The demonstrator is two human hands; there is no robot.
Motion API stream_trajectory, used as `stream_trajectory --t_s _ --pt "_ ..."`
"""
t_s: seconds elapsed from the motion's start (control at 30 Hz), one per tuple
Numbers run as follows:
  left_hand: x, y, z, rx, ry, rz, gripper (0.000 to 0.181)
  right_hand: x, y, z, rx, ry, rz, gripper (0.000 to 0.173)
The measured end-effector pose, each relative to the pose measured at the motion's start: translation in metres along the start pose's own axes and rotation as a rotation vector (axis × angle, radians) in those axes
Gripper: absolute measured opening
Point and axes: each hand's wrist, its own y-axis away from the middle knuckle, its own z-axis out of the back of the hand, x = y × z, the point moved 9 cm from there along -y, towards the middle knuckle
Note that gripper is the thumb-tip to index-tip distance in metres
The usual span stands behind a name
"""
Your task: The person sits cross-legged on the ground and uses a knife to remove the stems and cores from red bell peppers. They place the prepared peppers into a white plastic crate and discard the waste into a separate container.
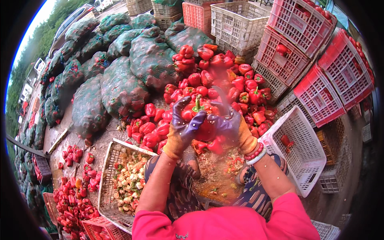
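Note:
My left hand, in a purple and orange work glove, is cupped around the near left side of a red bell pepper with a green stem on top. My right hand, gloved alike, is at the pepper's right side and holds a curved metal blade that points up and away; its handle is hidden in the fingers. Part of the view here is smeared. Beyond both hands lies a large heap of red bell peppers. Scattered seeds and pepper scraps lie on the ground between my feet.
To the left stands a plastic crate of pepper cores. A whitish crate with a red piece inside tilts at the right. Green mesh sacks are piled at the upper left. Stacked red crates rise at the upper right. More peppers lie lower left.

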Motion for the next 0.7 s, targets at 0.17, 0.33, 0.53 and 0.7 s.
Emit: stream_trajectory --t_s 0.17,0.33,0.53,0.7 --pt "0.030 -0.010 -0.021 -0.104 -0.263 -0.138 0.051 -0.039 0.033 0.029 -0.078 -0.108 -0.341 0.049" --pt "0.012 -0.008 -0.053 -0.137 -0.485 -0.259 0.049 -0.067 0.054 0.024 -0.018 0.303 -0.333 0.054" --pt "0.010 0.005 -0.067 -0.145 -0.555 -0.460 0.052 -0.055 0.056 0.030 -0.046 0.288 -0.357 0.055" --pt "-0.001 0.011 -0.084 -0.119 -0.572 -0.509 0.052 -0.062 0.066 0.032 -0.077 0.112 -0.382 0.067"
